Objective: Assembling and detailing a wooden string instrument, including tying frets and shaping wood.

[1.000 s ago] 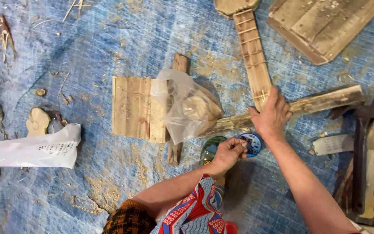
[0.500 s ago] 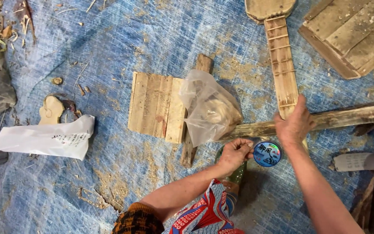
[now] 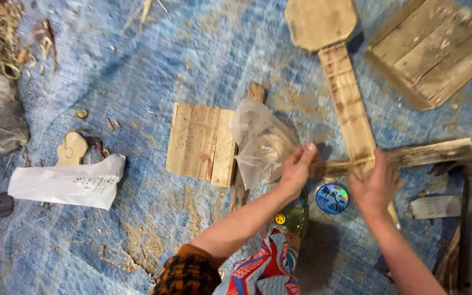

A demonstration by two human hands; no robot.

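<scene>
My left hand [image 3: 297, 166] and right hand [image 3: 376, 186] both clamp the wooden stick [image 3: 422, 154]; the plastic bag [image 3: 260, 143] lies beside, paddle [image 3: 345, 98] unjoined

We see the plastic bag [image 3: 260, 145] lying on the slatted panel's [image 3: 200, 141] right edge, the wooden stick [image 3: 411, 155] to its right, the round tin [image 3: 332, 198] before the stick.

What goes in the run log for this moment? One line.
left hand: on wooden stick by plastic bag | right hand: gripping stick | surface: blue tarp
</scene>
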